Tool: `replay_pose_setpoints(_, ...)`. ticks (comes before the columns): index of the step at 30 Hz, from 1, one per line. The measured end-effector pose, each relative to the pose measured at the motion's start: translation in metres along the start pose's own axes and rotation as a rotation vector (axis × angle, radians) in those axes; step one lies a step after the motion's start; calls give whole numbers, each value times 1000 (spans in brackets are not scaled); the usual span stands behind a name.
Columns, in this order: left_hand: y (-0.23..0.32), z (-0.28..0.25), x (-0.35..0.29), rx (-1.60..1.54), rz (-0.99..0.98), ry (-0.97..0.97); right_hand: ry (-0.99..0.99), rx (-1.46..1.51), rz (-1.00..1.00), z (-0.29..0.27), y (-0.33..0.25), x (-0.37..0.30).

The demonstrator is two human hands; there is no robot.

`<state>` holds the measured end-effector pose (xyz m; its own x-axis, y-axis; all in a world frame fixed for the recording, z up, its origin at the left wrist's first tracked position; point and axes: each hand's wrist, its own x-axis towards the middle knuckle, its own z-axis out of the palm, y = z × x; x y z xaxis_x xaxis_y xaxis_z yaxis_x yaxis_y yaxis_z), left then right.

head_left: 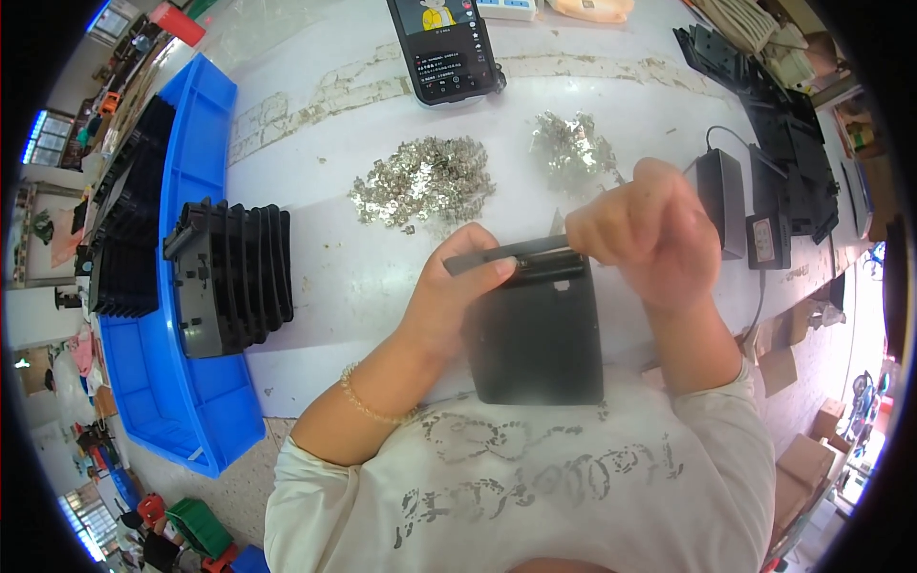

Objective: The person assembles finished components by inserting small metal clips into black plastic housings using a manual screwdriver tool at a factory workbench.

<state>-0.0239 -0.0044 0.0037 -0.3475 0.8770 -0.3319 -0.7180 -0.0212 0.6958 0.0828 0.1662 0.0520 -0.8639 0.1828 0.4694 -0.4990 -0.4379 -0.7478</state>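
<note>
A flat black plastic cover point(537, 334) with a raised ledge along its far edge stands before my chest. My left hand point(457, 272) grips that ledge, thumb on top near a small cut-out. At the ledge's right end, my right hand point(659, 234) is closed in a pinch; whatever lies between its fingertips is hidden. Beyond my hands lies a heap of small shiny metal clips point(425, 181). A smaller pile of metal clips point(573, 148) sits to its right, partly blurred.
Left of me, a stack of black plastic covers point(234, 277) stands beside a long blue crate point(196, 420). A lit phone point(444, 57) is propped at the back. On the right lie a black power adapter point(721, 205), its cable and more black parts point(798, 143).
</note>
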Motion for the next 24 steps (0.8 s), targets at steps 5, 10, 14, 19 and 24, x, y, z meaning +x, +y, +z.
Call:
replay_pose_setpoints(5,-2,-3,3,4,-15,3,-68,34,86,-4,1,-1)
replay_pose_setpoints(10,-2,-2,4,47,-17,26,-39,-12,44,1,2,-1)
replay_pose_setpoints(14,-3,0,2,12,66,19,58,-57,-17,6,3,0)
replay_pose_setpoints(19,-2,2,1,69,115,61,104,14,-39,3,-7,0)
replay_pose_setpoints(24,-1,8,2,175,82,154,29,30,-87,3,-13,2)
